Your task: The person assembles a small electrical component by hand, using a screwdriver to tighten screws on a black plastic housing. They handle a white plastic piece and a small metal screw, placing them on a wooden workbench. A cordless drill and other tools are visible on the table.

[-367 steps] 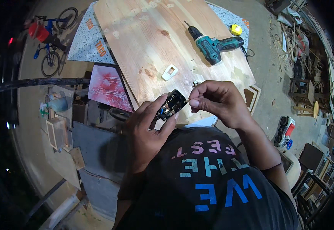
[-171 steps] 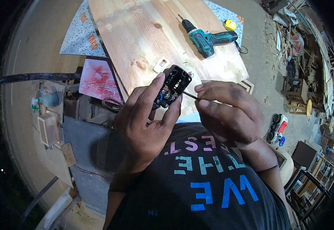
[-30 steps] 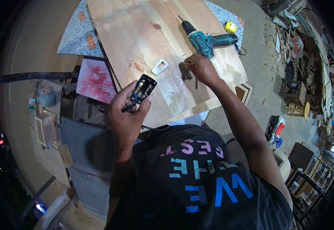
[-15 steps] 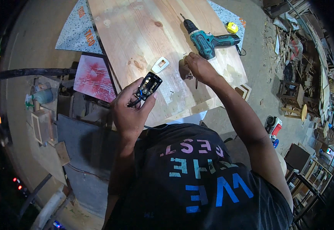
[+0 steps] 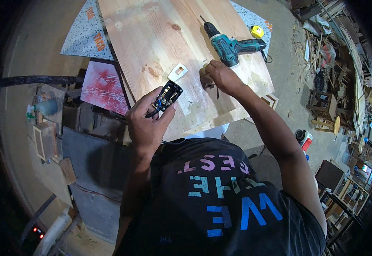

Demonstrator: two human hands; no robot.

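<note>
My left hand [image 5: 148, 117] grips an opened black socket housing [image 5: 169, 95]. Brass contacts and a blue wire show inside it, and a black cable enters its lower end. Over the board, the fingers of my right hand [image 5: 223, 77] are closed together on something I cannot make out. A thin dark rod [image 5: 218, 93] sticks out below that hand, beside a small shiny piece. Between the hands, a white plastic cover [image 5: 177, 72] with a rectangular opening lies on the wooden board [image 5: 151, 38]. Just beyond my right hand rests a teal and black cordless drill [image 5: 226, 46].
A yellow tape measure [image 5: 257, 31] sits at the far right of the work surface. Speckled sheets [image 5: 81, 36] lie under the board, with a red-and-white panel [image 5: 103, 87] at left. Scrap wood [image 5: 312, 55] is piled on the right, and a grey panel [image 5: 90, 179] leans lower left.
Both hands keep nearly the same place and grip. The whole view has shifted very slightly; the cover and drill have not moved on the board.
</note>
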